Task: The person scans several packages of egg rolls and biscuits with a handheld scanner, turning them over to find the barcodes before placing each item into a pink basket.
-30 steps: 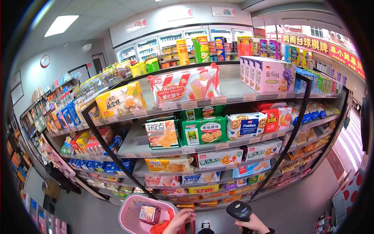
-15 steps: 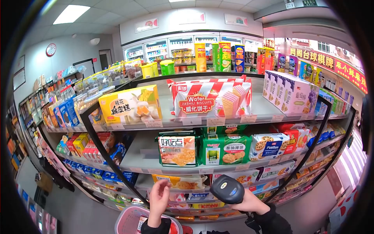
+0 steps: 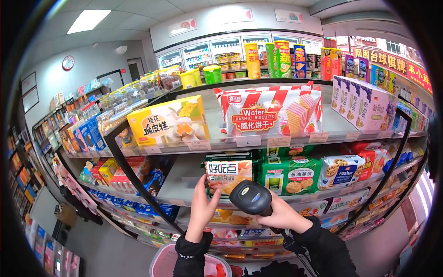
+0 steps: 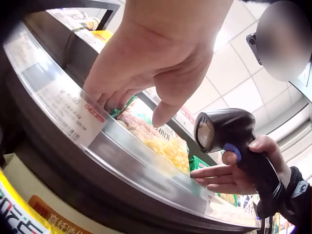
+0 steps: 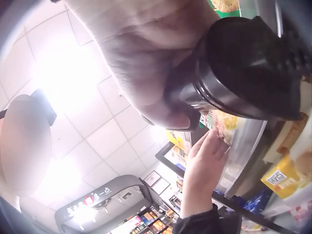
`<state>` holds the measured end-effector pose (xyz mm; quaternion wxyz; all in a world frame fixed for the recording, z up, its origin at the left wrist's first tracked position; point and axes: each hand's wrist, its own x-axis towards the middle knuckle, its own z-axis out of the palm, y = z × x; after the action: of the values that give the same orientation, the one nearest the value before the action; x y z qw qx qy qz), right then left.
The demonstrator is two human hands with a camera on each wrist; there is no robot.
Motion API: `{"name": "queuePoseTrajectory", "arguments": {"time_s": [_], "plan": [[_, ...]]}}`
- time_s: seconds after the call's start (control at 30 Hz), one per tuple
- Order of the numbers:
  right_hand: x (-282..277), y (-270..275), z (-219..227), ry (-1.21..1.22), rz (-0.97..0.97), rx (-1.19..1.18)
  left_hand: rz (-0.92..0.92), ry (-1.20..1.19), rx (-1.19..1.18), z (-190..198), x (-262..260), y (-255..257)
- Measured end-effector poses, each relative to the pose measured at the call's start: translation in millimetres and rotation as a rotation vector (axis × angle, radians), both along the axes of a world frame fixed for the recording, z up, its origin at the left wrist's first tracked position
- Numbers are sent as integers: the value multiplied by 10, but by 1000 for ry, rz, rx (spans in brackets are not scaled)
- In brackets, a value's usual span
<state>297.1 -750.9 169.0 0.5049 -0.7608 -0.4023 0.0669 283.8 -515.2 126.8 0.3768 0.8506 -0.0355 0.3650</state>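
A barcode scanner [image 3: 251, 197] with a black body and a blue trigger [image 4: 233, 151] is gripped by my right hand [image 3: 285, 213]. Its head overlaps the lower right corner of a biscuit packet [image 3: 228, 170] in the head view. That packet, white-fronted with crackers pictured, stands on the second shelf. At the packet's left edge is my left hand [image 3: 204, 207], its fingers along the side and its thumb in front, spread apart from them. The left wrist view shows these fingers reaching past the packet [image 4: 163, 141], where the fingertips are partly hidden.
Green cracker packets [image 3: 290, 175] stand to the right on the same shelf. Above are a wafer bag [image 3: 272, 113] and a yellow cake box [image 3: 168, 122]. Black slanted shelf frames [image 3: 143, 184] flank this section. A pink basket [image 3: 159, 258] sits low beneath my left arm.
Both hands have risen from low by the basket to the second shelf. My left hand has come to the biscuit packet's left edge; my right has brought the scanner up before it.
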Motion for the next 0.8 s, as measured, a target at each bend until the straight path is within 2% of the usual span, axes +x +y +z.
{"name": "queuePoseTrajectory", "arguments": {"time_s": [0.13,0.17,0.3,0.37,0.4,0.5,0.57,0.67,0.73,0.8], "plan": [[31,73,46,64,60,72,10,23,-109,32,60,38],[45,80,51,1,62,48,-13,41,-158,44,87,61],[93,88,-57,-23,58,59,20,38,-44,75,150,82],[158,103,-212,-153,-56,28,-183,171,-348,141,158,55],[165,95,-214,-149,-59,31,-185,176,-346,114,177,69],[107,108,-98,-94,62,73,-191,160,-270,98,218,59],[53,97,0,-68,92,108,-303,115,-466,171,151,-30],[-1,65,66,-8,137,135,-259,-15,-404,227,59,-99],[-27,46,66,-92,166,165,-266,-44,-439,172,25,-58],[-32,23,25,-19,221,158,-290,-123,-500,122,-44,-49]]}}
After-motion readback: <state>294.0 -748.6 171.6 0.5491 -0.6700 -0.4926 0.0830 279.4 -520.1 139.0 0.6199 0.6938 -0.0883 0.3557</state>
